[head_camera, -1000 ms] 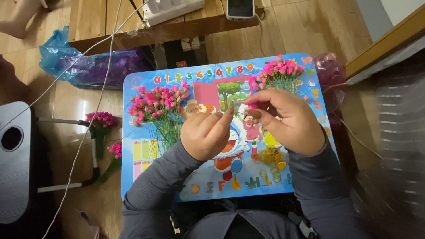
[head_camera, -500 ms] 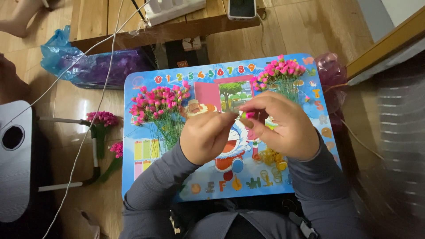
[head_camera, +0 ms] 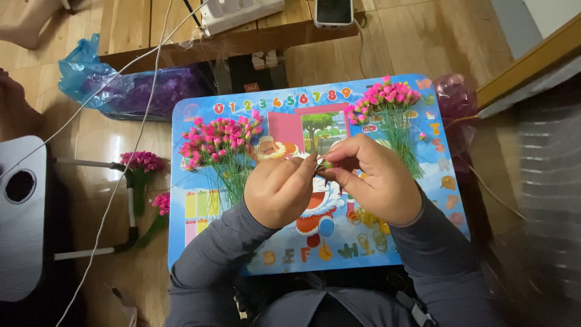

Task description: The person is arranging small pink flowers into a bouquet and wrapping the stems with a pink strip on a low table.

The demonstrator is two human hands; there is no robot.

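Note:
Both hands meet over the middle of a small blue children's table [head_camera: 200, 212] printed with numbers and cartoons. My left hand [head_camera: 279, 189] and my right hand [head_camera: 370, 178] pinch a thin green flower stem [head_camera: 321, 166] between their fingertips; the stem is mostly hidden by the fingers. A loose bunch of pink bud flowers [head_camera: 219, 138] lies on the table left of my hands. A second pink bunch [head_camera: 387, 97] lies at the table's far right. Yellow rubber bands [head_camera: 370, 223] sit under my right wrist.
Two tied pink bouquets [head_camera: 144, 163] lie on the wooden floor to the left. A blue plastic bag with purple stuff [head_camera: 130, 88] sits at the back left. A power strip [head_camera: 239, 9], a phone [head_camera: 333, 11], cables and a white stool [head_camera: 21, 212] are around.
My hands have drawn closer together and shifted slightly toward the table's middle. The pink bud seen at my right fingertips earlier is now hidden between the fingers.

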